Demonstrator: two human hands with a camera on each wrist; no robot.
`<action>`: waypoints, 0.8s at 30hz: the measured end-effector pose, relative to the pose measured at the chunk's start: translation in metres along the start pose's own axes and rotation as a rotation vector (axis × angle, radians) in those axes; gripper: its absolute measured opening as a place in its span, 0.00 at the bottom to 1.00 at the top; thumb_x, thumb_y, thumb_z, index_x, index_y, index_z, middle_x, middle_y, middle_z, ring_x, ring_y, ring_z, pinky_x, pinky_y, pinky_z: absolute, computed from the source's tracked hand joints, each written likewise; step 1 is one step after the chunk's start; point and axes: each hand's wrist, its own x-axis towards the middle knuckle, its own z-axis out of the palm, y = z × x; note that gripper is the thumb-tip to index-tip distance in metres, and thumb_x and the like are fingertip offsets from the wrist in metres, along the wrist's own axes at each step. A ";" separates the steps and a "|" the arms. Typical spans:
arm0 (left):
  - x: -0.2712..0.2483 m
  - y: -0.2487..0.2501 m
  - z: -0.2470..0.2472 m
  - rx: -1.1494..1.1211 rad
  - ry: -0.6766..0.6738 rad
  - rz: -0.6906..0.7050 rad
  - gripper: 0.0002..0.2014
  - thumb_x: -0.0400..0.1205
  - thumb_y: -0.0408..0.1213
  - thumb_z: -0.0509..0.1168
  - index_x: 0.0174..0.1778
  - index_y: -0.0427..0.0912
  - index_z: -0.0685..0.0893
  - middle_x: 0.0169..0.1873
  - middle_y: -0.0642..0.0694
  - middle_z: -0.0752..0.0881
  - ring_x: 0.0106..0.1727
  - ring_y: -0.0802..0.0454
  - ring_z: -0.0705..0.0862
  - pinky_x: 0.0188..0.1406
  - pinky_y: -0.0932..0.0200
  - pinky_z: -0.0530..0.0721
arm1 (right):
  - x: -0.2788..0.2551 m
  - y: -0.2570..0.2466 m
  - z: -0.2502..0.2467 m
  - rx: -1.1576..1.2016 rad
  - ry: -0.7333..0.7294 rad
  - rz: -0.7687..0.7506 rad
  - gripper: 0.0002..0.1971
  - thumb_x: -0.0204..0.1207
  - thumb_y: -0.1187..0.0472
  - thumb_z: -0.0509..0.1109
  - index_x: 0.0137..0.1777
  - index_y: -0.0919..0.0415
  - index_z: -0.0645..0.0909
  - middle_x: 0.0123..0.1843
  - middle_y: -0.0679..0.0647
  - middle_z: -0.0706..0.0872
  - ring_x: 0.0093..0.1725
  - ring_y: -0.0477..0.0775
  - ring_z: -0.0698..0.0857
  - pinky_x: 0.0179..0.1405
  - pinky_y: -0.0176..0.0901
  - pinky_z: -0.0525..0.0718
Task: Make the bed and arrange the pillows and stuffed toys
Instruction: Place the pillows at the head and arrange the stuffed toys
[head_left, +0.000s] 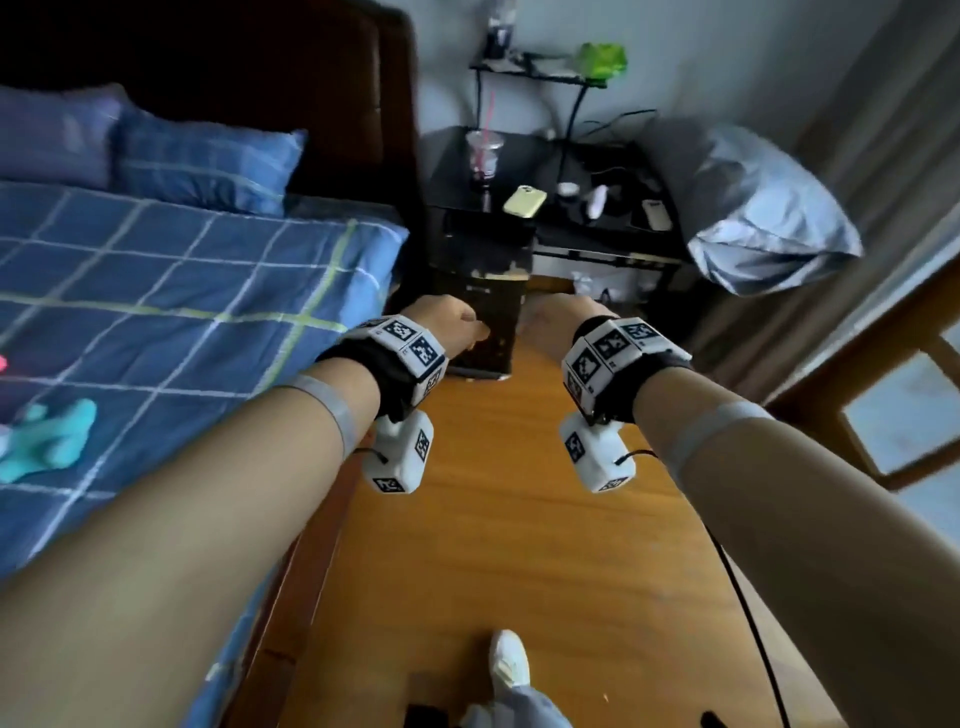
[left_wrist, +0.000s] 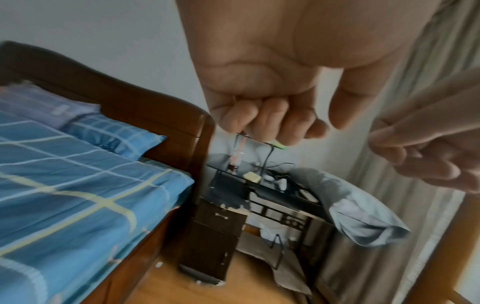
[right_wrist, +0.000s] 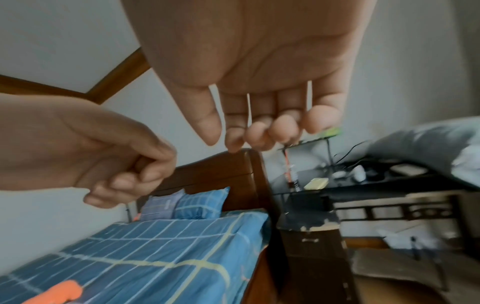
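Note:
The bed (head_left: 156, 312) on the left carries a smooth blue plaid cover. A blue plaid pillow (head_left: 208, 166) and a purple pillow (head_left: 52, 135) lean on the dark headboard (head_left: 260, 62). A teal stuffed toy (head_left: 47, 441) lies on the cover at the left edge, and an orange toy (right_wrist: 57, 292) shows in the right wrist view. A pale grey-blue pillow (head_left: 753, 208) sits on the desk's right end. My left hand (head_left: 457, 327) hovers over the floor beside the bed corner, fingers (left_wrist: 267, 117) curled into the palm, empty. My right hand (head_left: 550, 317) hangs beside it, fingers (right_wrist: 259, 127) loosely bent, empty.
A dark nightstand (head_left: 478, 291) stands right in front of both hands, between bed and black desk (head_left: 597, 228). The desk holds a cup with a straw (head_left: 484, 156), a yellow phone (head_left: 524, 201) and cables. Wooden floor (head_left: 493, 519) runs beneath me; curtains (head_left: 883, 130) hang at the right.

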 end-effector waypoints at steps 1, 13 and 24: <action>0.017 -0.013 -0.006 -0.010 0.000 -0.055 0.19 0.81 0.45 0.61 0.23 0.46 0.73 0.25 0.49 0.76 0.38 0.47 0.78 0.41 0.58 0.73 | 0.026 -0.010 -0.001 0.001 -0.031 -0.044 0.18 0.82 0.49 0.57 0.62 0.59 0.79 0.62 0.58 0.83 0.60 0.62 0.82 0.51 0.48 0.78; 0.030 -0.297 -0.101 -0.149 0.163 -0.802 0.15 0.81 0.40 0.60 0.46 0.33 0.87 0.55 0.31 0.86 0.61 0.38 0.82 0.56 0.55 0.77 | 0.236 -0.295 0.065 -0.188 -0.280 -0.653 0.12 0.81 0.55 0.59 0.49 0.62 0.78 0.58 0.63 0.82 0.58 0.65 0.81 0.51 0.49 0.77; -0.016 -0.519 -0.144 -0.577 0.356 -1.257 0.16 0.84 0.36 0.58 0.28 0.40 0.72 0.45 0.39 0.76 0.47 0.46 0.76 0.38 0.60 0.69 | 0.308 -0.531 0.125 -0.270 -0.419 -0.901 0.14 0.82 0.55 0.59 0.60 0.61 0.79 0.65 0.62 0.82 0.62 0.63 0.81 0.54 0.44 0.77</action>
